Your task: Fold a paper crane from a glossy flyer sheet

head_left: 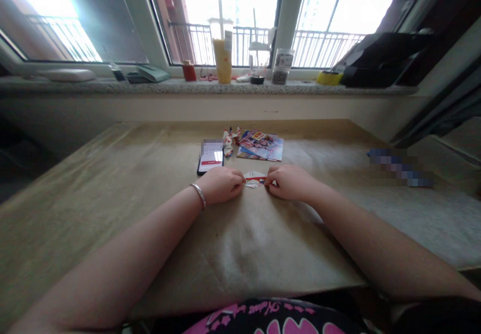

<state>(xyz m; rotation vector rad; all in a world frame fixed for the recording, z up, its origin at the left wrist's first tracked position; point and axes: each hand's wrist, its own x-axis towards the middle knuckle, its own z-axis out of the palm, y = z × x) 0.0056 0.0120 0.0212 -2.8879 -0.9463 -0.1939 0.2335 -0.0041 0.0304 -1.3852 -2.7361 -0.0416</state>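
Note:
Between my two hands, a small folded piece of paper [255, 179], white with red and some blue print, lies low over the table. My left hand [224, 184], with a silver bangle on its wrist, pinches the paper's left end. The right end is pinched between the fingers of my right hand [289, 181]. Just beyond my left hand lies a phone [210, 157] with a lit screen. Folded paper figures [230, 141] stand beside the phone, next to a stack of colourful printed sheets [261, 145].
The table [150, 163] has a tan cover. A blurred blue object [400, 168] lies at its right. On the windowsill [150, 87] stand a cup of yellow drink [223, 56], a red jar [189, 70], a clear container [282, 66] and a black bag [379, 61].

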